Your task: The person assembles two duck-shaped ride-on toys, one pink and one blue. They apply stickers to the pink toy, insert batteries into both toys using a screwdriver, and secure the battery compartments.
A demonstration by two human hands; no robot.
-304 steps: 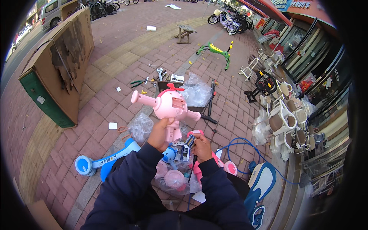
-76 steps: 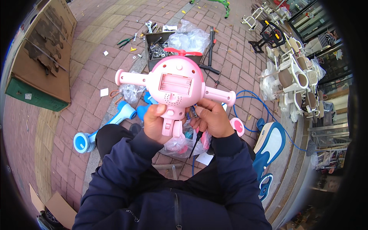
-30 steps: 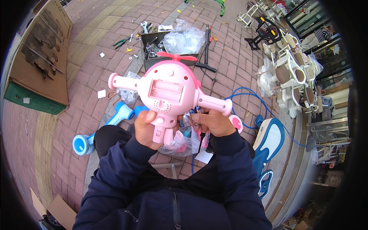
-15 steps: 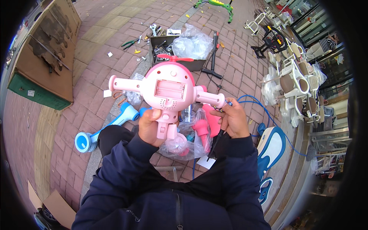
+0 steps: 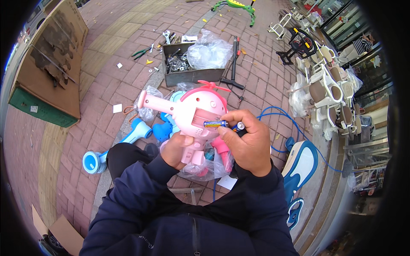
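My left hand [image 5: 174,149] is closed around the lower part of a pink plastic toy [image 5: 184,117]. The toy has two side arms and a small red propeller on top. Its battery compartment [image 5: 201,117] lies uncovered, facing me. Between thumb and index finger my right hand [image 5: 251,145] pinches a blue cylindrical battery [image 5: 215,123] at the compartment's right edge. The end of a second battery [image 5: 239,126] shows inside the same hand. My right fingers hide the toy's right arm and part of the compartment.
Beyond the toy stands a metal toolbox [image 5: 188,77] with loose hardware and a plastic bag. Blue toy parts [image 5: 136,131] lie at left; a pink part [image 5: 221,149] rests in plastic below. A cardboard box [image 5: 51,64] stands far left, and white chair frames [image 5: 326,94] are piled right.
My right hand has moved left and inward, bringing a battery to the compartment. The toy has turned and shifted slightly in my left hand.
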